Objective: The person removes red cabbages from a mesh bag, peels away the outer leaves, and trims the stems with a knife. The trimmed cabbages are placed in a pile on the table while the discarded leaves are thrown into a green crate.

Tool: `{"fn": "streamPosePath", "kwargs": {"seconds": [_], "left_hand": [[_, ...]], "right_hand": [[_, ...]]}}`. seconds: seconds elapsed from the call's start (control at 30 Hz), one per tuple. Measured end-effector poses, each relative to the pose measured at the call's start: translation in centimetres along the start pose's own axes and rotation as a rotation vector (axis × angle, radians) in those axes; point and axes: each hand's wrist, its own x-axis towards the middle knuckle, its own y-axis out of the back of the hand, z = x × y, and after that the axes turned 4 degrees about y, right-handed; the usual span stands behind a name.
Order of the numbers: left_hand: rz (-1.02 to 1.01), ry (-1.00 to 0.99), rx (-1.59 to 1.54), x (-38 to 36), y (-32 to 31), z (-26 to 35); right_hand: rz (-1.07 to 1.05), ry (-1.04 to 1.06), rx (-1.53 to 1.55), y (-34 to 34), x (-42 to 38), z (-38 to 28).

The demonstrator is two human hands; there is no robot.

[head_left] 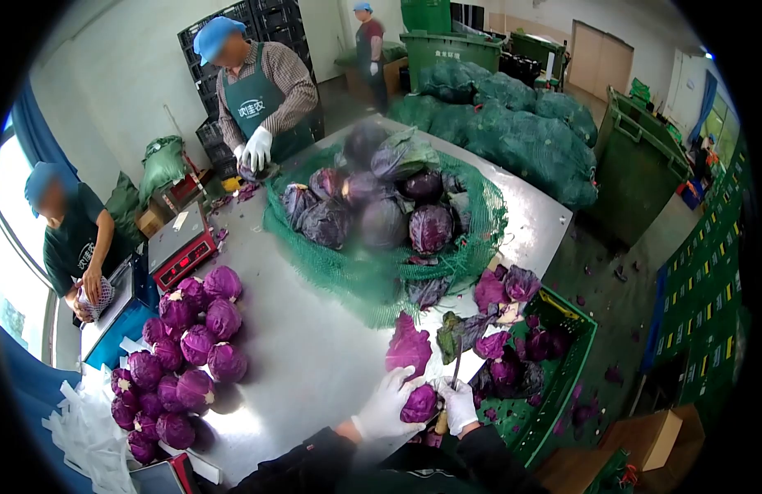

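Observation:
A small purple cabbage (pixel 419 404) rests in my white-gloved left hand (pixel 384 409), whose fingers wrap round its side. My gloved right hand (pixel 459 406), beside the cabbage, grips a knife (pixel 456 368) with its thin dark blade pointing up and away. Just beyond my hands a loose purple leaf (pixel 409 346) and dark outer leaves (pixel 456 333) lie on the metal table (pixel 315 362). Farther back, uncut cabbages (pixel 431 228) sit in an open green net (pixel 315 261). Peeled cabbages (pixel 227 361) are piled at the left.
A green crate (pixel 581 350) with trimmings stands right of my hands. A red scale (pixel 181 249) is on the table's left. One co-worker (pixel 265 90) handles a cabbage across the table; another (pixel 84 235) holds a netted item at far left. Filled green sacks (pixel 521 136) lie behind.

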Motion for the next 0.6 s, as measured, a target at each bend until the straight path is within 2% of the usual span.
{"fn": "streamPosePath", "kwargs": {"seconds": [0.6], "left_hand": [[0.112, -0.019, 0.017, -0.20, 0.04, 0.50]], "right_hand": [[0.009, 0.021, 0.032, -0.27, -0.07, -0.18]]}}
